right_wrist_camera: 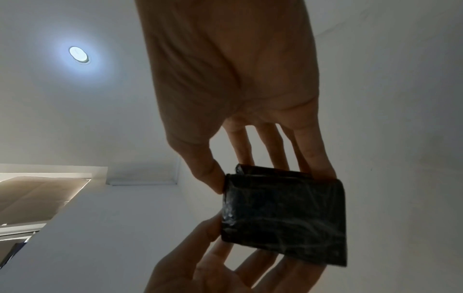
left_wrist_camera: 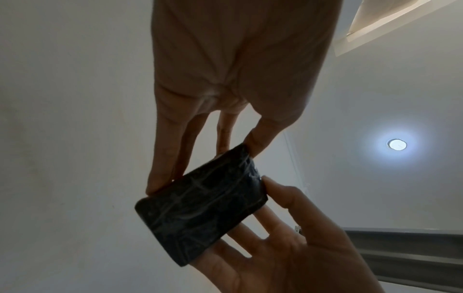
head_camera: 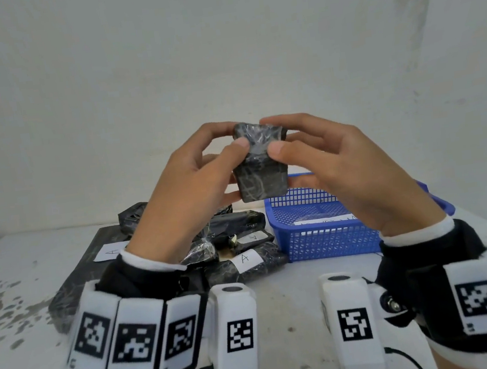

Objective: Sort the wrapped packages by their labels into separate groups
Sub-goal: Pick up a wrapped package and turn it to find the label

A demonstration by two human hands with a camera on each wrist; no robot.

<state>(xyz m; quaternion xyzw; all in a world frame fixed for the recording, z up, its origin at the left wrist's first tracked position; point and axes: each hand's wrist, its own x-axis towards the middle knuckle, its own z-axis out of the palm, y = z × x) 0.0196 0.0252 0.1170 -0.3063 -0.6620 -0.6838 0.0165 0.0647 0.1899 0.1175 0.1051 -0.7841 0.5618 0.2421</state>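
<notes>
Round ceiling light [left_wrist_camera: 397, 144], lit

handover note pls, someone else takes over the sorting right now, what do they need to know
Both hands, left and right, hold one black plastic-wrapped package raised above the table; no label shows on any visible face.
Remaining black wrapped packages are piled on the white table, some marked A.
The blue mesh basket holds only a white paper slip.
Done: little visibly sorted. Left: find this label, place it, sort the pile.

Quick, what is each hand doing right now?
Left hand: holding the black wrapped package between thumb and fingers.
Right hand: holding the same package from its other side.
</notes>
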